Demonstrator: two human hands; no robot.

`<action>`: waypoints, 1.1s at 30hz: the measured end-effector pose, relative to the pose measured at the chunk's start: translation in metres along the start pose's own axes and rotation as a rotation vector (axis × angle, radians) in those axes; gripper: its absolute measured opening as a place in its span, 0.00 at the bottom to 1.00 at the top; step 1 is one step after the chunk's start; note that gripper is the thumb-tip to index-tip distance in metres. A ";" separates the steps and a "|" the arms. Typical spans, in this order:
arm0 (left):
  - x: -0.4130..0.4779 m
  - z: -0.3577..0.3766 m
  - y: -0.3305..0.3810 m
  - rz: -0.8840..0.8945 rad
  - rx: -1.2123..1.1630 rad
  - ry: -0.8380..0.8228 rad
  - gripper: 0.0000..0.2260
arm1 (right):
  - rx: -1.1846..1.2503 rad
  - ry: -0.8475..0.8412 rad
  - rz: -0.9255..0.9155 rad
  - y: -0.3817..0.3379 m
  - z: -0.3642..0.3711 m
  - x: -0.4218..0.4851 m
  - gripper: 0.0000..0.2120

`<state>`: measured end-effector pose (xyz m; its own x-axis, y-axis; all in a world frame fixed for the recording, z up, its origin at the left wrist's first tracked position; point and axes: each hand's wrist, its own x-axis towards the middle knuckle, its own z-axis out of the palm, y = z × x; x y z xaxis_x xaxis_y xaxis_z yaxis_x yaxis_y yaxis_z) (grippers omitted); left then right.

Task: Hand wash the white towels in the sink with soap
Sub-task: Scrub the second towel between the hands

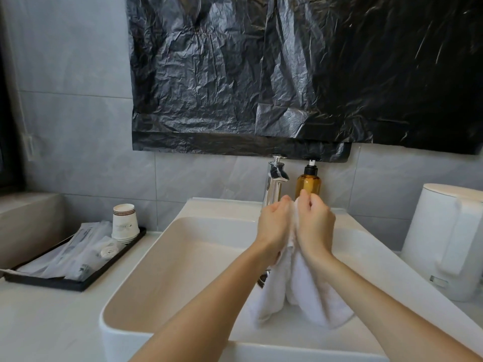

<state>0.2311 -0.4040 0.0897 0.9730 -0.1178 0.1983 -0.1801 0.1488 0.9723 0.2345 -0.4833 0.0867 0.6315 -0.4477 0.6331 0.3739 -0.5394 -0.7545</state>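
Your left hand [274, 226] and right hand [315, 223] both grip the white terry towel [305, 293]; rub the held folds together firmly above the white rectangular ceramic sink [167, 257].

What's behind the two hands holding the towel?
A shiny tap and a brown soap bottle stand behind the left hand and right hand, which grip the white towel. The hands cover the bottle's bottom and part of the tap.
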 end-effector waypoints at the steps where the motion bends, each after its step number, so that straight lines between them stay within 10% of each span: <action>1: 0.003 -0.003 0.000 -0.019 -0.010 0.043 0.15 | 0.016 -0.048 -0.099 0.000 0.001 -0.010 0.21; 7: 0.007 -0.008 0.001 -0.073 -0.015 -0.012 0.12 | 0.033 -0.037 0.056 -0.005 0.003 0.004 0.22; 11: 0.012 -0.014 0.003 -0.096 -0.016 0.045 0.15 | 0.031 -0.175 -0.185 -0.006 0.005 -0.024 0.21; 15: 0.005 -0.008 0.005 -0.149 -0.017 -0.036 0.10 | 0.051 -0.012 0.062 -0.005 0.003 0.004 0.22; 19: 0.011 -0.013 0.001 -0.116 -0.014 0.055 0.16 | 0.018 -0.162 -0.197 -0.002 0.005 -0.024 0.21; 23: 0.004 -0.009 0.006 -0.141 -0.046 -0.004 0.15 | -0.006 -0.037 0.047 -0.004 0.003 0.008 0.22; 28: 0.006 -0.012 0.006 -0.123 -0.028 0.056 0.17 | 0.002 -0.193 -0.243 -0.003 0.001 -0.020 0.22; 33: 0.000 -0.007 0.009 -0.140 -0.027 -0.009 0.18 | -0.011 -0.055 -0.026 -0.005 0.000 0.001 0.22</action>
<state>0.2303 -0.3963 0.0971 0.9871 -0.1476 0.0624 -0.0389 0.1570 0.9868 0.2333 -0.4814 0.0911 0.6585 -0.3937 0.6414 0.3834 -0.5579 -0.7361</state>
